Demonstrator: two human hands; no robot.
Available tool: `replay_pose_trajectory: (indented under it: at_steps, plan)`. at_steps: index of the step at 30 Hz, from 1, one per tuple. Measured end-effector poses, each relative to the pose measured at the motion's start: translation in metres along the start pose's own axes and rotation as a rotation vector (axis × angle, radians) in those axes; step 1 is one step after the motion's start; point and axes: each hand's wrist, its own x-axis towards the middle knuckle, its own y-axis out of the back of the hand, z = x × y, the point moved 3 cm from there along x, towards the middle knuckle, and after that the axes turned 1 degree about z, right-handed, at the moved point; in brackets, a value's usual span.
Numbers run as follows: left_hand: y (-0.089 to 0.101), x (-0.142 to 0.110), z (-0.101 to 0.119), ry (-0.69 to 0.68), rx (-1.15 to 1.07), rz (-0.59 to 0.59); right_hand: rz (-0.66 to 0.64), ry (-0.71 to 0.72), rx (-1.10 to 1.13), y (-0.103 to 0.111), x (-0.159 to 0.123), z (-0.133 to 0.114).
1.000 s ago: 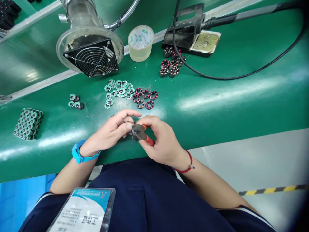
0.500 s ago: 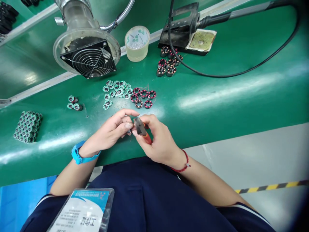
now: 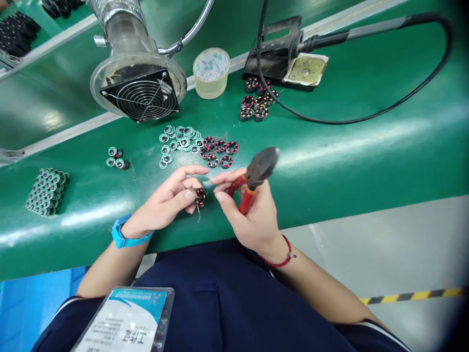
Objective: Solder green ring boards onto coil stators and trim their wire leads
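Between the thumb and fingers of my left hand (image 3: 172, 198) is a small copper-wound motor stator (image 3: 200, 196), with a wire end hanging below it. My right hand (image 3: 252, 215) holds red-handled cutting pliers (image 3: 261, 168), their dark jaws pointing up and away from the stator. The right thumb and index fingertips reach toward the stator with a gap between. Just beyond my hands lie several loose stators (image 3: 220, 146) with pink or copper windings. Beside them is a scatter of green-and-black round boards (image 3: 183, 139).
A fan on a duct (image 3: 146, 100) hangs over the back left. Behind stand a tape roll (image 3: 211, 73) and a soldering iron stand (image 3: 271, 58) with a looping cable (image 3: 344, 121). More stators (image 3: 258, 100) sit before the stand. Stacked board-topped pieces (image 3: 47, 191) and a small group (image 3: 117, 159) lie left.
The pliers have come away from the stator and swung up and right in my right hand. My left hand stays nearly in place, and the stator in it shows more clearly.
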Motion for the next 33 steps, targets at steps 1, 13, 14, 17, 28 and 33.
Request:
replay_pose_trajectory:
  at_steps: [1,13,14,17,28,33]
  plan:
    - [0.0,0.0,0.0,-0.003,-0.019,-0.006,-0.017,-0.018,0.017,0.0,0.0,0.0]
    - [0.006,-0.002,-0.008,-0.028,-0.033,0.024,-0.131,-0.016,-0.1,-0.006,0.005,-0.003]
    - [0.007,-0.002,-0.007,-0.048,-0.029,0.032,-0.138,-0.016,-0.111,-0.004,0.005,-0.002]
    - [0.011,-0.004,-0.003,-0.095,-0.008,0.082,-0.112,-0.063,-0.105,0.007,0.007,0.001]
    - [0.01,-0.006,0.002,-0.165,-0.075,0.138,0.008,-0.204,0.18,0.008,0.005,-0.002]
    - [0.005,-0.005,0.005,-0.146,-0.06,0.18,0.008,-0.216,0.208,-0.002,0.006,-0.004]
